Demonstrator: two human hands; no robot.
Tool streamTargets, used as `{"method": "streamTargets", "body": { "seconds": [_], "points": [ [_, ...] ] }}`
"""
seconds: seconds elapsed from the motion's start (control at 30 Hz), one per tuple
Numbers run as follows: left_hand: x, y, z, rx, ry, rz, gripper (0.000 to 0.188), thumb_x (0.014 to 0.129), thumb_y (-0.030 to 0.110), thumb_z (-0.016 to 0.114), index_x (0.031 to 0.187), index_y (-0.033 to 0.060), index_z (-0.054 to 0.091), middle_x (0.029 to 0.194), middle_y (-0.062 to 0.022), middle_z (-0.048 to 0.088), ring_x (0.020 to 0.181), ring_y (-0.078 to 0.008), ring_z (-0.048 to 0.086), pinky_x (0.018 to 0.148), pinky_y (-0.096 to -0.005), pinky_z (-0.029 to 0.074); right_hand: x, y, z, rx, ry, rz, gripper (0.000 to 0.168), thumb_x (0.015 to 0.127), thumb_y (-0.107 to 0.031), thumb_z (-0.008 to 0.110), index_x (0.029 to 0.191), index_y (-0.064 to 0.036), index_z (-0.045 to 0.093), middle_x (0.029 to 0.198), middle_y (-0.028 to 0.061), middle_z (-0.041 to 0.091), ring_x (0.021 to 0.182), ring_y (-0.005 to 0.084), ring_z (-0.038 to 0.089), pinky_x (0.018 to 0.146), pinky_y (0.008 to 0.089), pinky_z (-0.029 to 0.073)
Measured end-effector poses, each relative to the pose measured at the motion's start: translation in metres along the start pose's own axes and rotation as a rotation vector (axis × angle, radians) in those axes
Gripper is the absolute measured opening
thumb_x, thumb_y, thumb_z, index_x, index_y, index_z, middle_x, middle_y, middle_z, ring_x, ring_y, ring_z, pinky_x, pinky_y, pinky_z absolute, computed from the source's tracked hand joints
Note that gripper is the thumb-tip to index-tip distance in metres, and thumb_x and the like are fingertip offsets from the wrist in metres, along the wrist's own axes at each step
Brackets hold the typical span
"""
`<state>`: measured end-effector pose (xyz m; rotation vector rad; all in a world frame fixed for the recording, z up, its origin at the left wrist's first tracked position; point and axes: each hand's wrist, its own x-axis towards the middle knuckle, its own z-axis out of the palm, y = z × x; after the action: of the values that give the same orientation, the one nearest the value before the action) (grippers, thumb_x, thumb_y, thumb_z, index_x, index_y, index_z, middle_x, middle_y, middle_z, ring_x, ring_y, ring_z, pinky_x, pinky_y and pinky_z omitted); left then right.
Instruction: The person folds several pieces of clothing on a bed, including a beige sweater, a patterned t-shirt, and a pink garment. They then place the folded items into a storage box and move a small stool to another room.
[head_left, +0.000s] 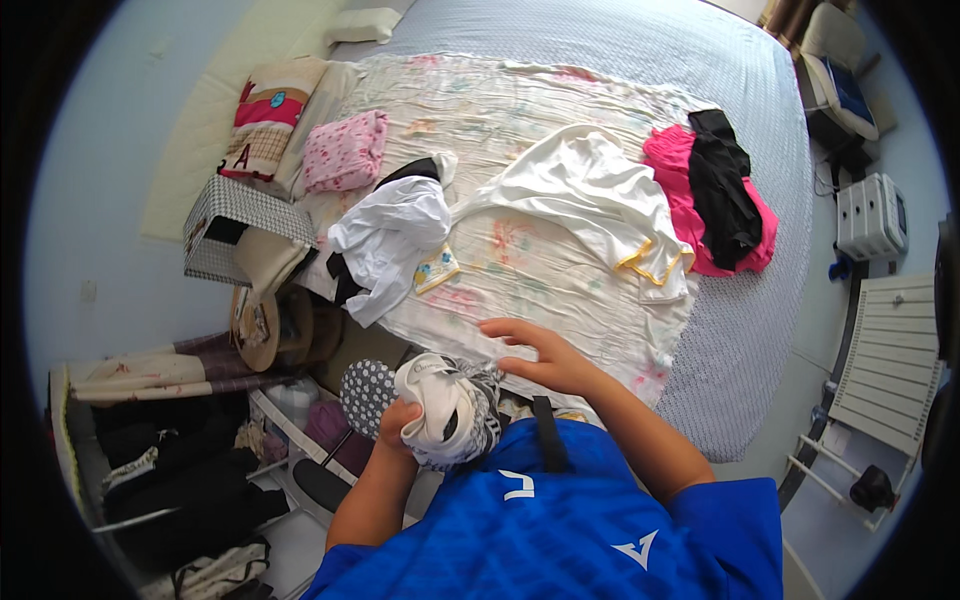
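Note:
My left hand (399, 424) grips a bunched white garment with dark print (442, 409) close to my body, below the bed's near edge. My right hand (541, 358) is raised with fingers apart over the near edge of a floral sheet (510, 259), to the right of the bundle, and holds nothing. On the sheet lie a crumpled white shirt (397, 225) partly over black cloth, a small yellow-edged printed cloth (436, 270) and a spread white satiny garment with yellow trim (592, 195). Farther right, a black garment (724, 195) rests on a bright pink one (763, 225).
A folded pink patterned cloth (346, 151) and a houndstooth storage box (251, 217) with beige cloth are at the left. A round dotted stool seat (367, 397) stands beside my left hand. Dark clothes (180, 465) hang lower left. A white radiator-like panel (885, 360) is at right.

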<state>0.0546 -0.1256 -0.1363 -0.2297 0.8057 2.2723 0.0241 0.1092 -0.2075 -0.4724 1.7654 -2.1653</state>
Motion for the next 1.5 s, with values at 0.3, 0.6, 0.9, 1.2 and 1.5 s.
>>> {"method": "streamTargets", "body": {
  "seconds": [0.3, 0.6, 0.9, 1.2, 1.5],
  "points": [
    [-0.05, 0.02, -0.013, 0.066, -0.125, 0.376, 0.081, 0.058, 0.038, 0.073, 0.12, -0.0045, 0.044, 0.115, -0.0206, 0.053, 0.103, -0.0326, 0.055, 0.089, -0.0438, 0.046, 0.027, 0.009, 0.041, 0.373, -0.493, 0.203, 0.022, 0.089, -0.022, 0.056, 0.094, 0.0, 0.058, 0.084, 0.0003, 0.06, 0.084, 0.0094, 0.057, 0.085, 0.0253, 0.043],
    [-0.049, 0.026, -0.009, 0.024, -0.014, 0.385, 0.077, 0.056, 0.025, 0.067, 0.12, -0.0101, 0.043, 0.113, -0.0248, 0.054, 0.103, -0.0362, 0.056, 0.093, -0.0432, 0.044, 0.011, -0.024, 0.022, 0.409, -0.155, 0.183, 0.031, 0.088, -0.014, 0.054, 0.116, -0.003, 0.05, 0.112, 0.0057, 0.056, 0.1, 0.0122, 0.055, 0.087, 0.0281, 0.043],
    [-0.051, 0.028, -0.005, 0.064, -0.234, 0.37, 0.076, 0.053, 0.033, 0.071, 0.113, -0.0098, 0.05, 0.109, -0.0251, 0.057, 0.101, -0.0349, 0.057, 0.09, -0.0407, 0.045, 0.043, -0.021, 0.05, 0.12, -0.567, 0.236, 0.04, 0.084, -0.025, 0.061, 0.115, -0.002, 0.054, 0.104, 0.0048, 0.059, 0.095, 0.0144, 0.054, 0.082, 0.027, 0.043],
    [-0.052, 0.042, -0.002, -0.261, 0.281, 0.411, 0.046, 0.077, 0.027, 0.051, 0.111, -0.0038, 0.054, 0.106, -0.0192, 0.061, 0.095, -0.032, 0.06, 0.084, -0.043, 0.049, 0.008, -0.009, 0.036, 0.532, 0.224, 0.128, 0.023, 0.091, -0.021, 0.05, 0.1, -0.001, 0.058, 0.084, -0.0002, 0.06, 0.074, 0.0052, 0.054, 0.066, 0.0193, 0.043],
    [-0.041, 0.029, -0.003, -0.324, 0.351, 0.251, 0.04, 0.081, 0.025, 0.051, 0.108, -0.0032, 0.057, 0.101, -0.0184, 0.063, 0.091, -0.0305, 0.061, 0.085, -0.0421, 0.048, 0.008, -0.039, 0.029, 0.826, 0.416, 0.268, 0.025, 0.094, -0.026, 0.045, 0.098, -0.003, 0.055, 0.087, 0.0075, 0.061, 0.076, 0.0154, 0.061, 0.067, 0.0294, 0.051]
  ]
}}
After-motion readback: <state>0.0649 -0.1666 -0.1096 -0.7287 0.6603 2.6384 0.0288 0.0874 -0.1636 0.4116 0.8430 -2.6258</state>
